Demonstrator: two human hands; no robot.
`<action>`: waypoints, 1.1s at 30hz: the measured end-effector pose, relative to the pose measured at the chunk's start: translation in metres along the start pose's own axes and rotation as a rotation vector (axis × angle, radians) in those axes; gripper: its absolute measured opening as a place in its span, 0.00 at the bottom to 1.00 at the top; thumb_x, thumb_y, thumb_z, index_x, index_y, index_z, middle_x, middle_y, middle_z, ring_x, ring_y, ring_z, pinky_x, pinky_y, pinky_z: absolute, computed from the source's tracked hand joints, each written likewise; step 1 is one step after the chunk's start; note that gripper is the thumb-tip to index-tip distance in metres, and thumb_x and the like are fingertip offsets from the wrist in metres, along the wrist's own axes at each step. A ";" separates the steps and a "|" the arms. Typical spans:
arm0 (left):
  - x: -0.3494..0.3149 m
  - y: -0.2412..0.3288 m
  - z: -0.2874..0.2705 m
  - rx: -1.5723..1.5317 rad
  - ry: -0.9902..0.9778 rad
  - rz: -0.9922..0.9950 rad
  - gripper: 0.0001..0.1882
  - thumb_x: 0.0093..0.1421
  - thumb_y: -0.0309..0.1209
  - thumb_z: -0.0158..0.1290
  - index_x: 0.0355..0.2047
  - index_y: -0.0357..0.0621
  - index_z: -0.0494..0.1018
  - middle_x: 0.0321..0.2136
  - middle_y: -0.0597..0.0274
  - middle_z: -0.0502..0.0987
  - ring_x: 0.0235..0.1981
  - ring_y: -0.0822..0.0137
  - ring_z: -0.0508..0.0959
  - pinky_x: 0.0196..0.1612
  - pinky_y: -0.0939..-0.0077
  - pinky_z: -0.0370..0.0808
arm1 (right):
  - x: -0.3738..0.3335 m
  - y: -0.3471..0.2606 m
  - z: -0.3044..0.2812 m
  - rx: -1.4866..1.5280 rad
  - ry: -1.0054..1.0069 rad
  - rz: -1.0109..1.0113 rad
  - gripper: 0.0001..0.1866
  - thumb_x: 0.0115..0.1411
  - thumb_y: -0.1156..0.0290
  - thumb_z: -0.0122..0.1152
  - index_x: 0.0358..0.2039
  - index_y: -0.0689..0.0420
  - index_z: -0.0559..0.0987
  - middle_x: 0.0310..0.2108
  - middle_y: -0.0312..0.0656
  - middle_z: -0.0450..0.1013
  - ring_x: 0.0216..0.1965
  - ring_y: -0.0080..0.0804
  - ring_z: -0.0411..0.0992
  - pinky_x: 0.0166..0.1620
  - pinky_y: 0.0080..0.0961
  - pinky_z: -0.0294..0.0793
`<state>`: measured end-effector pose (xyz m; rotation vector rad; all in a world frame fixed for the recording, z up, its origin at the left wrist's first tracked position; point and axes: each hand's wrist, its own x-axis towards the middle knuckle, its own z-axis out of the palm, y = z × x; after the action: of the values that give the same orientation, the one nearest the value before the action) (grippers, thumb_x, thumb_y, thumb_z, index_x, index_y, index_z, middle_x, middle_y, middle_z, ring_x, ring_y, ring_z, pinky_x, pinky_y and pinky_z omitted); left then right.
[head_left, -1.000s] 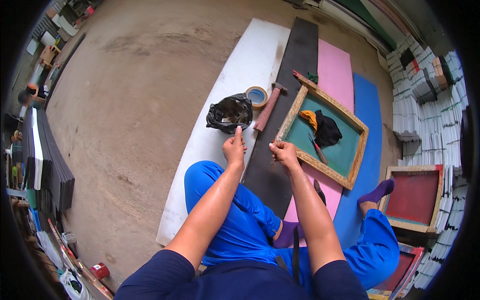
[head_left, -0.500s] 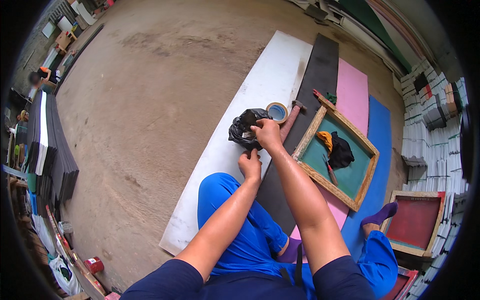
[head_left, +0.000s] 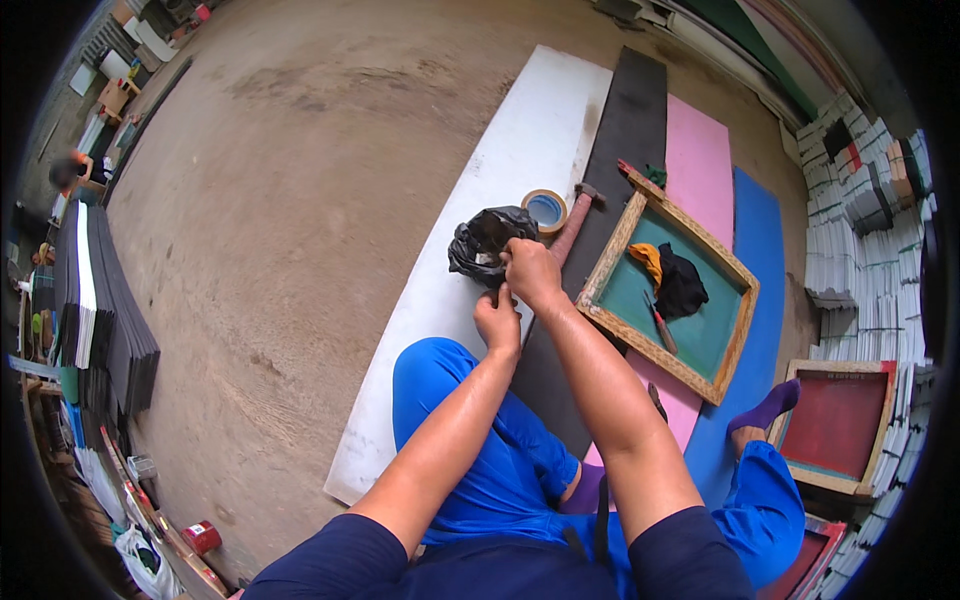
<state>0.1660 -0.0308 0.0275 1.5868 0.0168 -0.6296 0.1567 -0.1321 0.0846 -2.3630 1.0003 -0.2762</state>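
Observation:
A black plastic bag [head_left: 468, 252], its mouth rolled open, stands on the white sheet in front of me; something pale shows inside, too shaded to make out. My right hand [head_left: 533, 272] is closed at the bag's right rim, fingers pinching the plastic. Just below, my left hand [head_left: 497, 318] is closed at the near edge of the bag, its fingertips close to the right hand's. A roll of tape [head_left: 545, 210] lies just beyond the bag, and a hammer [head_left: 572, 230] with a pinkish wrapped handle rests beside it.
A wooden-framed screen [head_left: 712, 350] to the right carries black and orange cloth [head_left: 682, 282] and a knife-like tool [head_left: 661, 325]. Beneath are white [head_left: 510, 140], black, pink and blue sheets. A red screen [head_left: 832, 425] leans near stacked white sheets. Someone is far left.
The hands have drawn slightly closer together at the bag. The view has shifted a little, and a dark object now shows beside my right forearm on the pink sheet.

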 end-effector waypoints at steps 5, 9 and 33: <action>-0.004 -0.004 -0.004 0.111 -0.110 0.042 0.17 0.65 0.39 0.54 0.30 0.35 0.77 0.21 0.58 0.78 0.20 0.70 0.76 0.25 0.72 0.72 | -0.036 0.021 -0.011 0.344 0.256 -0.174 0.19 0.54 0.80 0.54 0.48 0.62 0.78 0.44 0.54 0.76 0.47 0.51 0.75 0.53 0.38 0.72; -0.024 -0.019 -0.008 0.824 -0.522 0.447 0.20 0.61 0.42 0.55 0.50 0.47 0.76 0.48 0.46 0.74 0.50 0.52 0.73 0.52 0.56 0.69 | -0.117 0.071 -0.019 0.136 0.328 -0.156 0.23 0.57 0.75 0.58 0.55 0.61 0.73 0.50 0.54 0.73 0.52 0.51 0.72 0.55 0.40 0.70; -0.073 -0.015 -0.016 1.776 -0.967 0.672 0.50 0.54 0.54 0.60 0.72 0.63 0.47 0.72 0.45 0.37 0.72 0.40 0.41 0.69 0.45 0.47 | -0.217 0.133 0.024 -0.210 0.335 0.009 0.22 0.52 0.60 0.67 0.48 0.53 0.80 0.39 0.38 0.72 0.43 0.37 0.69 0.43 0.34 0.69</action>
<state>0.1053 0.0121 0.0427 2.4077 -2.2147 -0.8026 -0.0659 -0.0436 -0.0051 -2.5533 1.2455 -0.6064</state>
